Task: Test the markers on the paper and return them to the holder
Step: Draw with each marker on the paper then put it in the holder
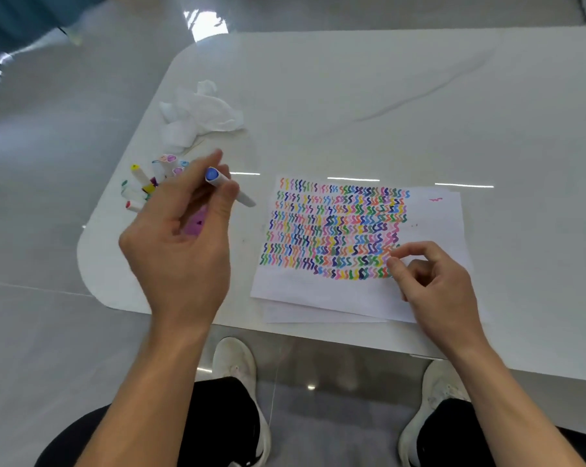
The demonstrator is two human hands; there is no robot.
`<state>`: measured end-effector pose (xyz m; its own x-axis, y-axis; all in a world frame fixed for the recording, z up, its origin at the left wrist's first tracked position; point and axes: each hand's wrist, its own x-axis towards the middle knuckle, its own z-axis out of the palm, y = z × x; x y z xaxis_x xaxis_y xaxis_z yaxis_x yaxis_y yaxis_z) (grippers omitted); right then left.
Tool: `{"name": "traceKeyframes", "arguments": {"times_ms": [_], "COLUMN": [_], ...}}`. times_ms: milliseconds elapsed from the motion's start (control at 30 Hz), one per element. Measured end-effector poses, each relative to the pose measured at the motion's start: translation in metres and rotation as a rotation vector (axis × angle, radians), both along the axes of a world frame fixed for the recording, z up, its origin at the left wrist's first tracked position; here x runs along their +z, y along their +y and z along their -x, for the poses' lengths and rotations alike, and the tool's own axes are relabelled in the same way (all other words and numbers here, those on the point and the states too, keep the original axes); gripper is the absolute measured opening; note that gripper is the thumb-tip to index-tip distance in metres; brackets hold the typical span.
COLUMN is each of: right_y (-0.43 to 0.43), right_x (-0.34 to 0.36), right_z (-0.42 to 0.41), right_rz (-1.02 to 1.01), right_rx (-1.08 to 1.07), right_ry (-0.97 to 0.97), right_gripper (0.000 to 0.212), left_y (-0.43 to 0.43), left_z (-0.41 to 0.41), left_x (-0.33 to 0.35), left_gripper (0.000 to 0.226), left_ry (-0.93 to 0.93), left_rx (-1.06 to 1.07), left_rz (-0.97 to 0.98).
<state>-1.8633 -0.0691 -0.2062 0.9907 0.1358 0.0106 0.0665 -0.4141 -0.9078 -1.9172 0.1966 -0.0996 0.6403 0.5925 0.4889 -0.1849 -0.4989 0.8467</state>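
Note:
My left hand [180, 244] pinches a white marker with a blue cap end [224, 185] between thumb and fingers, held above the table just right of the holder. The holder [195, 224] is purple and mostly hidden behind that hand. Several white markers with coloured ends [140, 187] stick out of it to the left and behind. The paper [359, 291] lies to the right, covered with rows of coloured squiggles. My right hand [429, 281] rests on the paper's lower right part, fingers curled loosely, holding nothing.
A crumpled white tissue [200, 112] lies behind the markers. More sheets lie under the paper. The white table [352, 96] has a rounded left corner close to the holder, and its front edge runs just below the paper. My knees and white shoes show underneath.

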Motion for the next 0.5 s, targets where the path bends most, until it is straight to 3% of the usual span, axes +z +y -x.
{"name": "traceKeyframes", "arguments": {"times_ms": [300, 500], "right_y": [0.000, 0.002], "right_x": [0.000, 0.000], "right_z": [-0.001, 0.000], "right_rz": [0.027, 0.054], "right_rx": [-0.003, 0.003], "right_ry": [-0.008, -0.019], "right_gripper": [0.011, 0.011], "left_y": [0.047, 0.061], "left_z": [0.011, 0.012], "left_x": [0.011, -0.002], "left_gripper": [0.030, 0.030], "left_ry": [-0.172, -0.095], "left_rx": [0.157, 0.186], "left_rz": [-0.274, -0.335]}}
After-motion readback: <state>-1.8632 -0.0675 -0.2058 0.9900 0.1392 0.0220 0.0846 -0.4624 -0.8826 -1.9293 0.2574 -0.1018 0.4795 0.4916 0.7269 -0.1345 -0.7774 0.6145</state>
